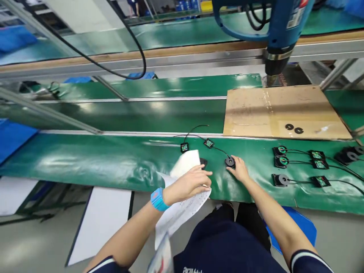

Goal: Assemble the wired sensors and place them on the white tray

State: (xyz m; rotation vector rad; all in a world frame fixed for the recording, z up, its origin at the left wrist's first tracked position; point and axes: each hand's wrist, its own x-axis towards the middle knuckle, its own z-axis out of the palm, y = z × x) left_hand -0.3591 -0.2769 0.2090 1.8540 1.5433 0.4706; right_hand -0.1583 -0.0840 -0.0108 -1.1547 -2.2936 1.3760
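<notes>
My left hand (190, 185), a blue watch at its wrist, is closed on a white printed paper sheet (184, 212) that hangs over the bench edge. Part of the paper covers a dark piece (203, 163) by my fingertips. My right hand (239, 169) grips a small round black part on a square base (230, 162), resting on the green bench mat. A thin wire runs from this part to a small black box with a green circuit board (209, 143). Beside that lies a second circuit-board box (184, 147) with its own wire.
To the right lie several wired black units (320, 163) in rows. Behind them, a cardboard sheet (273, 110) carries two black rings (294, 129). A blue power driver (284, 38) hangs above it. A black cable (142, 57) loops down at upper left. Metal struts (71, 117) slant over the bench.
</notes>
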